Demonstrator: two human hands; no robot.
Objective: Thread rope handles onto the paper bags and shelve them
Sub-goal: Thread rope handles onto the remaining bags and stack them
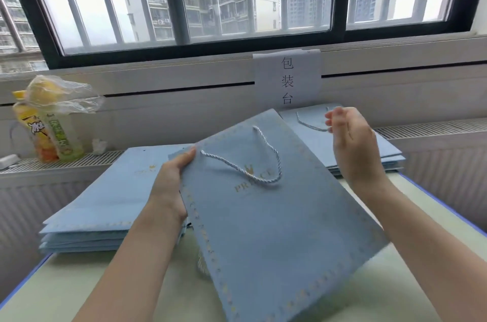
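Holding a blue paper bag (276, 229) flat and tilted above the pale desk (79, 290).

Left hand (174, 179) gripping the bag's left edge near the top, thumb on the face; right hand (350, 142) lifted clear beyond the bag's upper right corner, fingers loosely spread, holding nothing. Rope handle (253, 161) looping across the bag's printed front. Lying to the left, a stack of flat bags (100, 205); sitting behind the right hand, a second stack (390, 153) with a rope handle showing. Standing by the window, drink bottles (50, 126) and a paper sign (287, 79).
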